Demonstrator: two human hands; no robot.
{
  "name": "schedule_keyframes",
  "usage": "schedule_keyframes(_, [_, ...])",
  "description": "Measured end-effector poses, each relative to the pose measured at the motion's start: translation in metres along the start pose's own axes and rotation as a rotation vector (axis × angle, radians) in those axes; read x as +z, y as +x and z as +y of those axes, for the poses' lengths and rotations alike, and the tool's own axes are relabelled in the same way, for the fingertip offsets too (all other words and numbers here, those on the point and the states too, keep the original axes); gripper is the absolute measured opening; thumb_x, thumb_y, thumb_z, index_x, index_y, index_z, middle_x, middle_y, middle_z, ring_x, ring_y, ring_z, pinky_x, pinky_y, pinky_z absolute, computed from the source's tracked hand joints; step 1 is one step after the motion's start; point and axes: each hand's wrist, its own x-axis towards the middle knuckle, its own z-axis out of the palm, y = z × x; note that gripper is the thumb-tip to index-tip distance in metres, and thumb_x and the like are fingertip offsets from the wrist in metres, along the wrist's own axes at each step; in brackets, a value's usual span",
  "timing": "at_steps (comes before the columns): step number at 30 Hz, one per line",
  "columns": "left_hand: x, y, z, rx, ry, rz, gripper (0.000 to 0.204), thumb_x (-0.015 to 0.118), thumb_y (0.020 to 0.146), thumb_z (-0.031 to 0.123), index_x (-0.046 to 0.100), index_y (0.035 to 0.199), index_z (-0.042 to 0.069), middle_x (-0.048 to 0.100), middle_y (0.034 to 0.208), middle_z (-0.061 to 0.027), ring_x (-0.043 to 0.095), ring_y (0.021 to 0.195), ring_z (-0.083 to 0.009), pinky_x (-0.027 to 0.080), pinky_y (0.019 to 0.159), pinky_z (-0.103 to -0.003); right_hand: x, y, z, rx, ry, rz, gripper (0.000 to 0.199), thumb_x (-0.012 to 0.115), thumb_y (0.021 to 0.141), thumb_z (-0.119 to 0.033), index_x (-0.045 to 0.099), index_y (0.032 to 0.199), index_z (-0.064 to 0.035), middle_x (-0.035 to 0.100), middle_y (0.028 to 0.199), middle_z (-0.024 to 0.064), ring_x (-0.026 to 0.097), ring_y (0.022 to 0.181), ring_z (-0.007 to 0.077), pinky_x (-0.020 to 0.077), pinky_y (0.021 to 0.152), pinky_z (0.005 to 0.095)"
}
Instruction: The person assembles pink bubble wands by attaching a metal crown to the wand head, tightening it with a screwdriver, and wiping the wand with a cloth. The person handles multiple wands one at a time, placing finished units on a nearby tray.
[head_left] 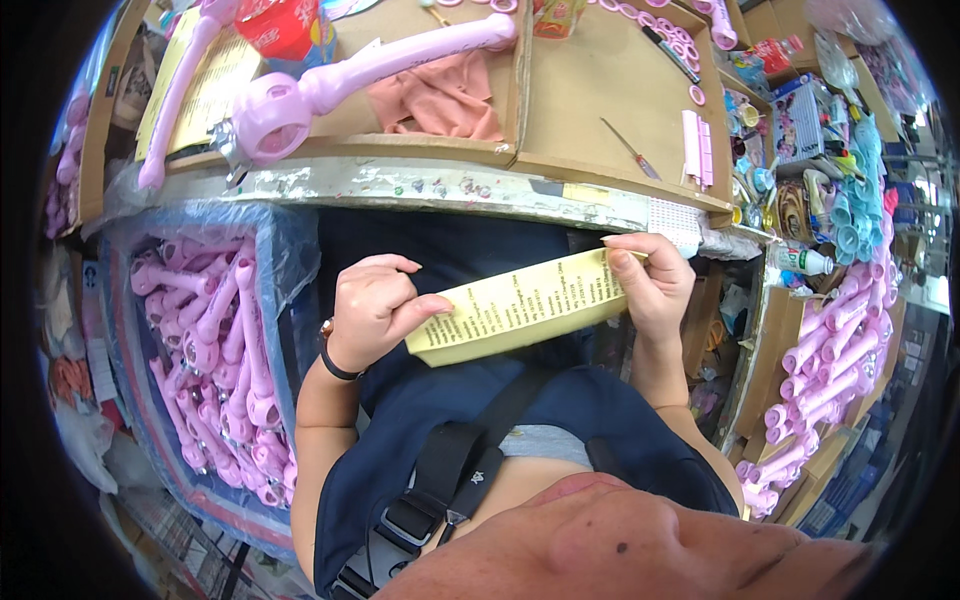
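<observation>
A strip of yellow printed paper (520, 308), possibly a folded sheet or labels, is stretched between my hands in front of my body. My left hand (375, 308) pinches its left end between thumb and curled fingers. At the other end, my right hand (655, 285) grips the paper's upper corner with the thumb on its face. Beyond my hands, a pink plastic tube with a round, hollow head (400, 65) lies on the bench. Another long pink tube (178, 95) rests across yellow printed sheets (215, 85) at the far left.
A blue-lined bin (285, 300) full of pink parts stands at my left. Cardboard trays (570, 120) on the bench hold a peach cloth (440, 95), a thin screwdriver-like tool (632, 150), a marker (670, 53) and pink rings. More pink tubes (830, 350) are stacked at right.
</observation>
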Motion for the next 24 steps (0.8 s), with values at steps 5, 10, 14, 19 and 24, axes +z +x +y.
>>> schedule_keyframes(5, [0.015, 0.002, -0.016, -0.149, -0.261, 0.121, 0.041, 0.076, 0.071, 0.018, 0.047, 0.047, 0.002, 0.041, 0.042, -0.0055, 0.045, 0.042, -0.0194, 0.053, 0.073, -0.036, 0.002, 0.003, 0.01, -0.007, 0.011, 0.012, 0.011, 0.061, 0.089, -0.005, 0.064, 0.098, 0.0003, 0.065, 0.085, 0.0024, 0.058, 0.077, 0.0056, 0.046, 0.069, 0.019])
schedule_keyframes(10, [0.026, -0.002, -0.027, -0.374, -0.626, 0.094, 0.037, 0.067, 0.078, 0.011, 0.044, 0.051, -0.001, 0.042, 0.047, -0.0025, 0.045, 0.048, -0.0108, 0.053, 0.074, -0.035, -0.001, 0.013, 0.022, -0.026, -0.002, 0.022, 0.011, 0.061, 0.089, -0.006, 0.064, 0.098, -0.0005, 0.065, 0.086, 0.0031, 0.058, 0.078, 0.0065, 0.0465, 0.07, 0.0197])
schedule_keyframes(14, [0.028, 0.0, -0.031, -0.292, -0.313, 0.134, 0.026, 0.064, 0.08, 0.01, 0.055, 0.06, -0.005, 0.046, 0.05, -0.0024, 0.049, 0.051, -0.0101, 0.052, 0.067, -0.028, -0.006, 0.019, 0.028, 0.001, 0.005, 0.003, 0.012, 0.061, 0.089, -0.007, 0.064, 0.099, -0.0006, 0.065, 0.086, 0.0035, 0.058, 0.079, 0.0066, 0.0464, 0.07, 0.0197])
schedule_keyframes(19, [0.028, 0.009, -0.023, -0.843, -0.51, 0.234, 0.042, 0.054, 0.093, 0.022, 0.059, 0.059, -0.001, 0.055, 0.054, -0.0049, 0.054, 0.049, -0.013, 0.049, 0.064, -0.03, -0.02, 0.035, 0.031, -0.016, 0.068, 0.135, 0.012, 0.06, 0.09, -0.008, 0.063, 0.099, -0.0002, 0.064, 0.085, 0.0026, 0.059, 0.075, 0.0067, 0.0473, 0.067, 0.0195])
schedule_keyframes(24, [0.037, 0.026, -0.024, -0.589, -0.949, 0.242, 0.057, 0.048, 0.09, 0.054, 0.052, 0.11, 0.0, 0.062, 0.097, -0.009, 0.06, 0.091, -0.0163, 0.047, 0.084, -0.031, -0.038, 0.049, 0.033, 0.018, 0.221, 0.233, 0.014, 0.058, 0.091, -0.007, 0.06, 0.103, 0.0003, 0.063, 0.087, 0.0019, 0.057, 0.076, 0.004, 0.0451, 0.067, 0.0166])
